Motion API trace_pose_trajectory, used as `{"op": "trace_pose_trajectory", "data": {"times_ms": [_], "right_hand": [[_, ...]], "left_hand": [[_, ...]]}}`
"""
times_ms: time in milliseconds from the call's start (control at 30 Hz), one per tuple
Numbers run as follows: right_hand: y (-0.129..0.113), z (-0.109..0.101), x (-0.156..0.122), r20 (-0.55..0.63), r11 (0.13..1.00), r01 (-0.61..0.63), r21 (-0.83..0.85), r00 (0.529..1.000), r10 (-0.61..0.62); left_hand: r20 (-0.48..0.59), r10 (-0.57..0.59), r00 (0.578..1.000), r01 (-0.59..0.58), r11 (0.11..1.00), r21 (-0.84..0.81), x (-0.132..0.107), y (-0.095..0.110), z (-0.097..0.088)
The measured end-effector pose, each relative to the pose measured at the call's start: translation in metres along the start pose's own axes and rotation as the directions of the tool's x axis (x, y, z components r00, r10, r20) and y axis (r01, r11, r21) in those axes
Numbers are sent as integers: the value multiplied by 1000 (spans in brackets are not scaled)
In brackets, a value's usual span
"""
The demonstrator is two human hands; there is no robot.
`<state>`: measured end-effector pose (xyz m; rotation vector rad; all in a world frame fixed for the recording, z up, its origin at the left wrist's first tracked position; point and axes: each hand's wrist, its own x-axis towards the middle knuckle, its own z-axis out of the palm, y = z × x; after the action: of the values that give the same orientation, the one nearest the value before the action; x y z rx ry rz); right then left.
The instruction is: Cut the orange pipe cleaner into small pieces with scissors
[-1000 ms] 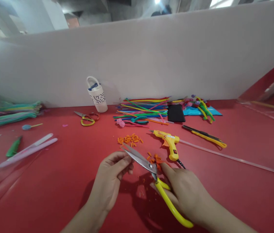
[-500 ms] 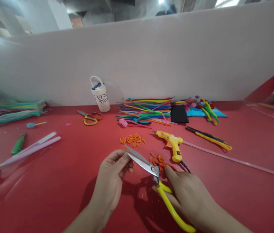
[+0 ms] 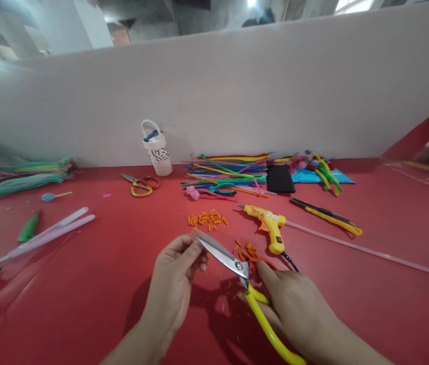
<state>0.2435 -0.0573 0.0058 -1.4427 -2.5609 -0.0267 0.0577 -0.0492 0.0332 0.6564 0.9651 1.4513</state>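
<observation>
My right hand (image 3: 294, 304) is wrapped round large scissors (image 3: 220, 253) with one yellow handle and one orange-red handle. Their blades look nearly closed and point up and left. My left hand (image 3: 178, 271) is closed in a pinch at the blade tips. A speck of orange shows beside those fingertips, but what they hold is too small to make out. Just beyond the blades lies a pile of short orange pieces (image 3: 207, 219). A smaller group of orange pieces (image 3: 248, 250) lies right of the blades, and tiny orange scraps are scattered beneath them.
A yellow glue gun (image 3: 271, 225) with a long glue stick lies right of the pile. Behind are pipe cleaners (image 3: 229, 172), a black phone (image 3: 281, 178), a white tumbler (image 3: 158, 152) and smaller scissors (image 3: 140, 185). Tweezers (image 3: 326, 215) lie at right; a green tool (image 3: 30, 226) at left.
The scissors' tips have shifted very slightly left toward my left fingertips. Both hands otherwise keep the same pose, and the things on the table stay put.
</observation>
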Motion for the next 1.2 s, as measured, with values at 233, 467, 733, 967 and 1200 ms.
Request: {"op": "trace_pose_trajectory", "data": {"times_ms": [233,467,733,967,1200], "right_hand": [[-1,1,1,3,1000,8,21,1000,-8],[-1,2,-1,-25,1000,9,-8,1000,-9],[0,1,-1,-27,1000,4,13,1000,-3],[-2,-4,3,76,966,-131,224,990,117],[-11,-21,9,235,395,-319,862,940,247]], "left_hand": [[-22,-15,1000,15,1000,-5,-1,0,0],[-33,-22,999,22,1000,-14,-2,2,1],[-24,-23,999,23,1000,-5,-1,2,1],[1,-34,999,34,999,-12,1,1,0],[243,-337,910,334,941,54,-9,-9,5]]}}
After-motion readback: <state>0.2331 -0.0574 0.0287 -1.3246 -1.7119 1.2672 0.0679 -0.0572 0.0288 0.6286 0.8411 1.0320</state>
